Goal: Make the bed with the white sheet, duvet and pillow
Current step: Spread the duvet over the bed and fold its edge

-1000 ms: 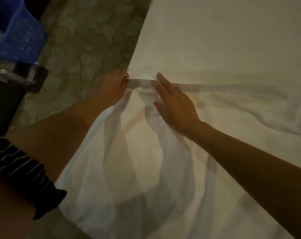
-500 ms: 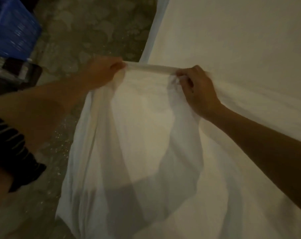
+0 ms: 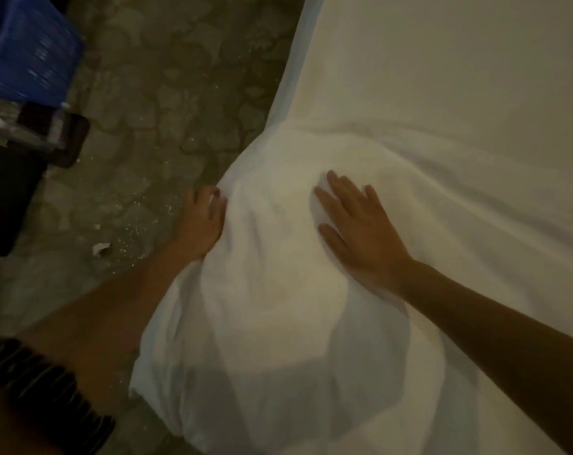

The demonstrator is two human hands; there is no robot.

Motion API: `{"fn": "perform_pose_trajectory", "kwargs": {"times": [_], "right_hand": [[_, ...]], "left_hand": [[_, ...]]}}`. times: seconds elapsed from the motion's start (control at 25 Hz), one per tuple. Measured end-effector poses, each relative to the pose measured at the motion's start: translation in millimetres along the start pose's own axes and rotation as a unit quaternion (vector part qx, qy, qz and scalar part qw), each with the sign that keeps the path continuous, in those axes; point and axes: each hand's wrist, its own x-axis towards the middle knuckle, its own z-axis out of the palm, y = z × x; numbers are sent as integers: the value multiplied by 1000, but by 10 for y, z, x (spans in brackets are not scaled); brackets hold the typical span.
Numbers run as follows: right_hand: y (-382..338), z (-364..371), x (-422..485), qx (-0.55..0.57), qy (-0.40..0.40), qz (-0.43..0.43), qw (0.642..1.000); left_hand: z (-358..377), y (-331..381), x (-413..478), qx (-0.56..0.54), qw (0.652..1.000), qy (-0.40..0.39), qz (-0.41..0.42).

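head view: sheet (image 3: 278, 323) under right grip (image 3: 360, 233), edge in left grip (image 3: 202, 221).

With right hand (image 3: 360, 231) flat on the white sheet (image 3: 278, 307), left hand (image 3: 202, 221) grips its edge.

Stone floor (image 3: 167, 103) beside the bed (image 3: 442, 60) is lying open; bunched sheet (image 3: 278, 307) is overhanging it. Blue crate (image 3: 22, 50) and dark object (image 3: 9, 192) are blocking the far left.

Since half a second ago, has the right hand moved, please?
Yes. Against the blue crate on the floor, the right hand has come back toward the person and now lies flat on the white sheet.
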Motion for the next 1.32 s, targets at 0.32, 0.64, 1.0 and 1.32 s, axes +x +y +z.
{"fn": "perform_pose_trajectory", "kwargs": {"times": [0.32,0.64,1.0,1.32], "right_hand": [[125,23,-245,-41,14,-33,999],[1741,-259,-618,-183,10,-59,981],[1068,43,-1672,-89,42,-106,989],[425,486,-3045,-27,4,-190,981]], "left_hand": [[-163,724,-446,-31,983,49,176],[676,1473,-167,308,876,44,368],[1037,1597,-1890,288,870,-47,397],[925,915,-2961,293,869,-43,396]]}}
